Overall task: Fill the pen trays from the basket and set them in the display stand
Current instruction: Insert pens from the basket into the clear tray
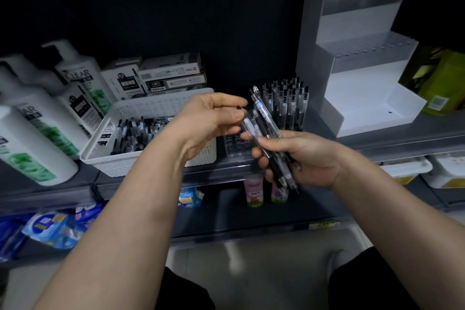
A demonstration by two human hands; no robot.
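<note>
Dim grey shop shelf (377, 143) carries the white basket (156, 108) of loose pens at nine o'clock from the hands. The right hand (309, 158) curls its fingers tight round a bundle of pens (266, 118) slanting toward eleven o'clock. The left hand (208, 118) pinches one clear pen (247, 127) of it between thumb and forefinger. An empty tray (235, 145) lies beneath, a filled tray (286, 106) stands at one o'clock, and the display stand (364, 98) is at two.

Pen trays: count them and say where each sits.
2. A filled pen tray stands just left of the white display stand. A clear tray with empty holes lies right of the basket, partly behind the left hand and right hand. More could be hidden there.
</note>
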